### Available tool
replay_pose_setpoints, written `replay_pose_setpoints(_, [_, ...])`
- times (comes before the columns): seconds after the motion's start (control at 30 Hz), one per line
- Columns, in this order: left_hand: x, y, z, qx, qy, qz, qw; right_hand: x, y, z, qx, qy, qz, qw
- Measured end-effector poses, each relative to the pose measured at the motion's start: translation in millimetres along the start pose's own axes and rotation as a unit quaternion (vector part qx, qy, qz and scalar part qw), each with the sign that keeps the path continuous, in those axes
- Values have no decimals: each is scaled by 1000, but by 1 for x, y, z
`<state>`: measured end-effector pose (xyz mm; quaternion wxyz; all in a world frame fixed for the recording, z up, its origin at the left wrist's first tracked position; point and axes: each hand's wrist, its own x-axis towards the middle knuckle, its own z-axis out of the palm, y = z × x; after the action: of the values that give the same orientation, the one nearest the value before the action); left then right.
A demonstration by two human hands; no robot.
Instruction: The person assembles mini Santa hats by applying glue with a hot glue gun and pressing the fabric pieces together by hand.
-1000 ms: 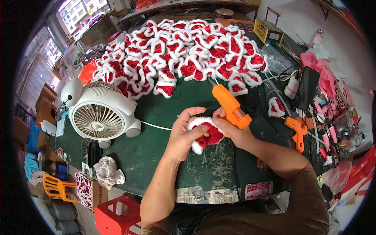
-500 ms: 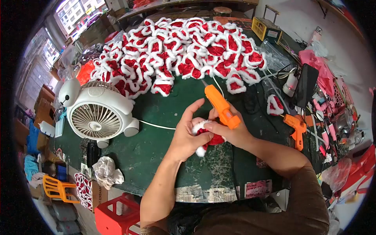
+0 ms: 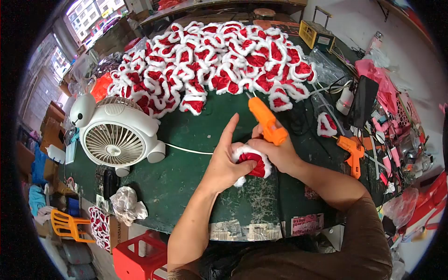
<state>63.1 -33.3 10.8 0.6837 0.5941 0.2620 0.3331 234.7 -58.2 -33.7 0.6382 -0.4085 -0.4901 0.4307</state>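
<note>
Between my hands, above the green table, is a red piece with white fluffy trim [image 3: 255, 166]. My left hand [image 3: 225, 163] grips its left side, thumb pressed on the red cloth and index finger raised. My right hand [image 3: 280, 151] holds an orange glue gun [image 3: 267, 120], its nozzle pointing up and away, and its fingers also touch the trim's upper right edge. A large heap of similar red and white pieces [image 3: 210, 60] covers the far side of the table. One more such piece [image 3: 326, 125] lies at the right.
A white fan [image 3: 116, 135] stands at the left, its cord running towards my hands. Crumpled paper [image 3: 128, 205] lies near the left edge. A second orange glue gun [image 3: 351, 154], a black object [image 3: 365, 101] and plastic clutter are at the right. A red stool [image 3: 140, 256] stands below.
The piece has been turned, and more of its red cloth and right-hand trim now shows. The glue gun moved left, then slightly right. My left index finger has straightened upward.
</note>
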Motion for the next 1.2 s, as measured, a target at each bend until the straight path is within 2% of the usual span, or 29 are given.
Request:
replay_pose_setpoints(0.03, [0, 1, -1, 10, 1, -1, 1000, 2, -1, -2, 29, 17, 19, 999])
replay_pose_setpoints(0.1, [1, 0, -3, 20, 3, 0, 1000, 2, -10, -5, -14, 5, 35, 999])
replay_pose_setpoints(0.17, [2, -7, -7, -13, 23, 21, 999, -1, -15, 0, 57, 16, 81, 995])
replay_pose_setpoints(0.2, [4, -6, -8, -9, 29, 24, 999, -2, -16, -1, 58, -18, 85, 995])
replay_pose_setpoints(0.27, [5, -5, -9, -71, 98, 30, 992, -5, -14, 3, 67, -25, 80, 994])
replay_pose_setpoints(0.37, [6, -2, -12, -110, 117, 42, 986, -5, -9, 1, 47, -57, 95, 993])
replay_pose_setpoints(0.43, [5, -2, -12, -127, 109, 44, 985, -6, -4, 0, 94, -31, 61, 993])
replay_pose_setpoints(0.63, [5, -10, -17, -50, 86, 16, 995, -7, -2, -2, 71, -53, 44, 995])
replay_pose_setpoints(0.77, [4, -5, -17, -117, 67, 9, 991, -3, -3, -6, 104, -69, 60, 990])
replay_pose_setpoints(0.93, [3, -5, -17, -88, 58, 2, 994, -8, -10, 2, 67, -67, 10, 995])
replay_pose_setpoints(1.07, [2, -4, -11, -60, 30, 0, 998, -4, -4, -2, 40, -44, 34, 998])
replay_pose_setpoints(1.13, [2, -3, -10, -70, 30, 0, 997, -1, -7, -2, 68, -18, 56, 996])
replay_pose_setpoints(1.2, [2, -3, -10, -79, 31, 0, 996, -3, -11, -3, 75, -38, 50, 995])
